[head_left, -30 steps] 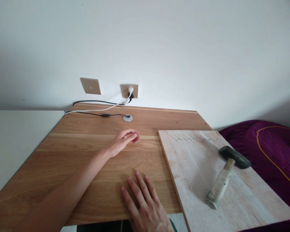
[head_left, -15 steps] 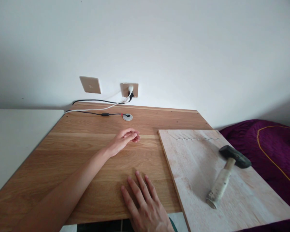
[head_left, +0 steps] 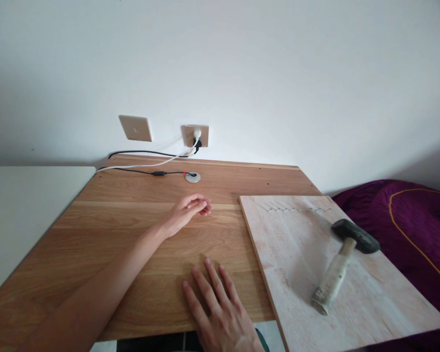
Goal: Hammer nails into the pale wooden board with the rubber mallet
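My left hand (head_left: 187, 213) rests on its side on the wooden desk (head_left: 124, 230), fingers loosely curled, nothing in it. My right hand (head_left: 220, 313) lies flat near the desk's front edge, palm down with its fingers stretched out and spread. To the right a pale wooden board (head_left: 300, 274) lies on the desk. On the board lies a hammer (head_left: 342, 264) with a black head and a pale handle, clear of both hands.
On the wall behind sit a blank plate (head_left: 135, 128) and a socket (head_left: 195, 135) with plugs in it. A white and a black cable (head_left: 146, 168) run along the desk's back edge by a round metal grommet (head_left: 192, 177). A white surface (head_left: 18, 205) adjoins on the left, a purple cover (head_left: 407, 220) on the right.
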Demonstrator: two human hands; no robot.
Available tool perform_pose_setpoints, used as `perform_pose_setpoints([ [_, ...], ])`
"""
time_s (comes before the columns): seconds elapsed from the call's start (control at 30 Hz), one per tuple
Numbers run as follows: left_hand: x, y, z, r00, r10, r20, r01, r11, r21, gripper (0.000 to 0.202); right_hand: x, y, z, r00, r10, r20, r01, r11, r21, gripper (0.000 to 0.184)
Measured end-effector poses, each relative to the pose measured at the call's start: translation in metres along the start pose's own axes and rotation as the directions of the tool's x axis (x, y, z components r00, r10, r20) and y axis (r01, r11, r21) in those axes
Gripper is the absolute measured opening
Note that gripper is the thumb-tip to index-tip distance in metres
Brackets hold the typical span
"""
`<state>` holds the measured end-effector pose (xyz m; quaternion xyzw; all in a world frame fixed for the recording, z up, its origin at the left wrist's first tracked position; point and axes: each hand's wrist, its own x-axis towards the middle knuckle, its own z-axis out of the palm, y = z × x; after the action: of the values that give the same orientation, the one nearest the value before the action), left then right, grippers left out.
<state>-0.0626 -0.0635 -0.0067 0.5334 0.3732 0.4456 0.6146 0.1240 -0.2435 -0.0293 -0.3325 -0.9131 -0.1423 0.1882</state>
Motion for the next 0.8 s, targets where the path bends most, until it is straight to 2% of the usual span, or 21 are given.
perform_pose_setpoints([
  [0.27,0.000,0.000,0.001,1.000,0.000,-0.005,0.000,1.000,0.001,0.042,-0.001,-0.001,0.003,1.000,0.009,0.016,-0.010,0.998,0.060,0.057],
  [0.37,-0.002,0.002,0.002,1.000,-0.004,-0.026,0.004,1.000,-0.003,0.041,0.000,0.002,-0.001,1.000,0.019,0.013,-0.020,0.991,0.130,0.057],
  [0.43,-0.001,0.003,0.002,0.999,-0.012,-0.047,0.012,1.000,0.002,0.039,-0.001,0.010,-0.011,1.000,-0.008,-0.016,0.011,0.984,0.180,0.055],
  [0.53,0.004,0.004,0.004,0.998,-0.007,-0.066,0.013,0.996,0.092,0.035,-0.009,0.034,-0.041,0.997,-0.025,-0.077,0.042,0.973,0.226,0.041],
  [0.6,0.012,0.004,0.009,0.997,0.038,-0.072,-0.022,0.977,0.213,0.031,-0.021,0.061,-0.067,0.991,0.121,-0.057,-0.102,0.960,0.260,0.031],
  [0.63,0.016,0.003,0.013,0.995,0.074,-0.073,-0.051,0.960,0.277,0.028,-0.030,0.078,-0.079,0.973,0.230,-0.039,-0.212,0.941,0.264,0.030],
  [0.7,0.025,0.003,0.024,0.985,0.162,-0.059,-0.125,0.908,0.399,0.024,-0.056,0.119,-0.100,0.865,0.498,-0.059,-0.473,0.849,0.237,0.027],
  [0.73,0.029,0.003,0.031,0.977,0.210,-0.036,-0.171,0.872,0.459,0.023,-0.073,0.143,-0.108,0.787,0.608,-0.100,-0.583,0.788,0.198,0.030],
  [0.8,0.037,0.002,0.046,0.951,0.305,0.047,-0.276,0.772,0.573,0.022,-0.114,0.193,-0.118,0.595,0.792,-0.137,-0.792,0.607,0.064,0.044],
])
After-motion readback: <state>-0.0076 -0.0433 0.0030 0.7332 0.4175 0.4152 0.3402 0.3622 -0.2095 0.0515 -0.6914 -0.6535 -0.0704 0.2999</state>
